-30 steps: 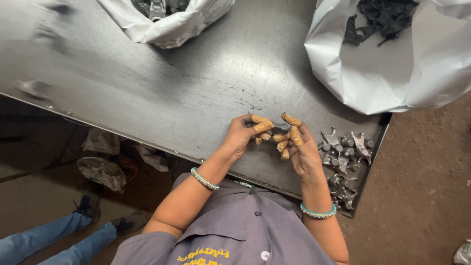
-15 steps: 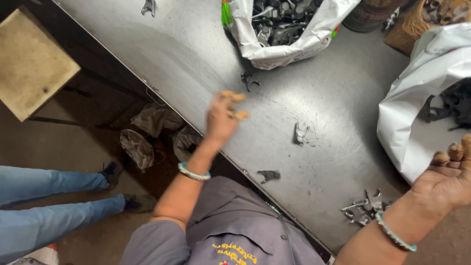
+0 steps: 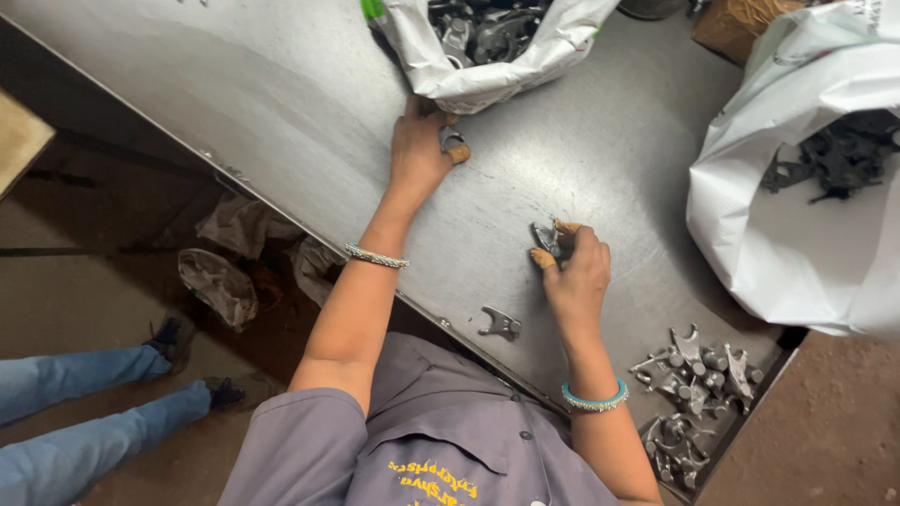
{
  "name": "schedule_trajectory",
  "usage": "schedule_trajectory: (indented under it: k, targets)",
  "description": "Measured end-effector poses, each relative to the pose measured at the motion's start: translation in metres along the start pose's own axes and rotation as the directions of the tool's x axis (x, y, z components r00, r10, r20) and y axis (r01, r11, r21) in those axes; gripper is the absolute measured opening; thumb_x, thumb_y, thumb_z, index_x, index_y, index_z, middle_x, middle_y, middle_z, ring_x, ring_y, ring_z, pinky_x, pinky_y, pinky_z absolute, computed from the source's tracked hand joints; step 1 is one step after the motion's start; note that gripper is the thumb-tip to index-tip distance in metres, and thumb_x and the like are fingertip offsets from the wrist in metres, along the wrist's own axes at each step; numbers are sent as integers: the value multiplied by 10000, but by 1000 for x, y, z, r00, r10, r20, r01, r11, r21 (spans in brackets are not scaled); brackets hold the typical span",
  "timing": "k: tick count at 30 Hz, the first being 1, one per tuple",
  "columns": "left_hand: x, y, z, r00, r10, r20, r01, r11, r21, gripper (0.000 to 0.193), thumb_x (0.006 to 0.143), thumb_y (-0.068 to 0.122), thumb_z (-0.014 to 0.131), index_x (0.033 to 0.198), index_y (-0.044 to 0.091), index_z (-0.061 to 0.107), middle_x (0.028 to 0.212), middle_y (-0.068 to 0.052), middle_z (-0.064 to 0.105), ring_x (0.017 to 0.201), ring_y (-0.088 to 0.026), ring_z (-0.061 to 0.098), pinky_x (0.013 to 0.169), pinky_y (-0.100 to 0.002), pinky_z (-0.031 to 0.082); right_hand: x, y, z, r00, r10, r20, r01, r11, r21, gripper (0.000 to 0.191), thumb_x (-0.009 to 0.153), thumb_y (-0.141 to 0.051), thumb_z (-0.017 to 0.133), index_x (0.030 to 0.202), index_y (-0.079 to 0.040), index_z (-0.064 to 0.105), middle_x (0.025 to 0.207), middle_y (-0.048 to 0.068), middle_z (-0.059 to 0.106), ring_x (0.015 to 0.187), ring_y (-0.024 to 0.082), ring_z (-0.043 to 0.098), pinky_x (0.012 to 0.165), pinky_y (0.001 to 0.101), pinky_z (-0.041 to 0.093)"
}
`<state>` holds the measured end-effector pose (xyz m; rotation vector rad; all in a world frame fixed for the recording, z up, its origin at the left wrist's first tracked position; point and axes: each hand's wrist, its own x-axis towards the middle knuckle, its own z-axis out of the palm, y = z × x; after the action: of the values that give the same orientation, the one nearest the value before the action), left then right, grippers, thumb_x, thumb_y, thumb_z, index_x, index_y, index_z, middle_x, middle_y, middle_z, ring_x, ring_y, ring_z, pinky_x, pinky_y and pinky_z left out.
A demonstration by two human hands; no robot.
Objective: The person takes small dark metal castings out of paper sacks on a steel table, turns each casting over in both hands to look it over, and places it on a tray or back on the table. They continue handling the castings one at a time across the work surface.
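My left hand (image 3: 419, 148) reaches across the grey metal table (image 3: 281, 122) to the foot of a white bag (image 3: 487, 80) of metal parts, its orange-tipped fingers closed around a small metal part (image 3: 453, 141). My right hand (image 3: 577, 272) rests on the table nearer to me and pinches another small grey fork-shaped part (image 3: 546, 239) between thumb and fingers. A third fork-shaped part (image 3: 501, 324) lies loose near the table's front edge, between my arms.
A pile of several grey fork-shaped parts (image 3: 694, 375) sits at the table's right corner. A large white bag (image 3: 797, 234) with dark parts lies at the right. Rags (image 3: 220, 281) lie on the floor, and another person's jeans-clad legs (image 3: 84, 403) are at lower left.
Both hands were together at the table edge a second ago. The left hand has since reached out to the far bag and closed on a part; the right hand came down onto a part mid-table.
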<state>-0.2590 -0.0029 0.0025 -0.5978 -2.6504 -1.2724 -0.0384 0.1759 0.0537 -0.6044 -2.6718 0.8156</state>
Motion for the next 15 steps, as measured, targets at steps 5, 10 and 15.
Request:
schedule_trajectory:
  k: [5,10,15]
  targets:
    - [-29,42,13,938,-28,346,34,999,-12,694,617,428,986,1126,34,727,1251,-185,549,1064,-406,600,922,-494,507,2,65,-11,958,220,186,-286,661,693,378,877,-100,820,1180,-44,599,1055,143,733,912,215,706,763,314,599]
    - [-105,91,-9,804,39,593,-24,999,-34,871,565,228,953,1349,80,602,1290,-210,469,1044,-457,567,923,-509,510,-29,118,-40,850,195,489,-479,-99,872,391,968,-245,722,1318,-112,612,1071,163,717,871,230,683,680,295,558]
    - [-166,128,-3,780,78,621,-24,995,-95,945,491,86,961,1354,106,576,1304,-239,421,1059,-476,547,900,-520,515,-58,134,-57,807,263,529,-495,-187,848,521,964,-312,699,1451,-178,574,1053,140,697,823,191,650,700,312,579]
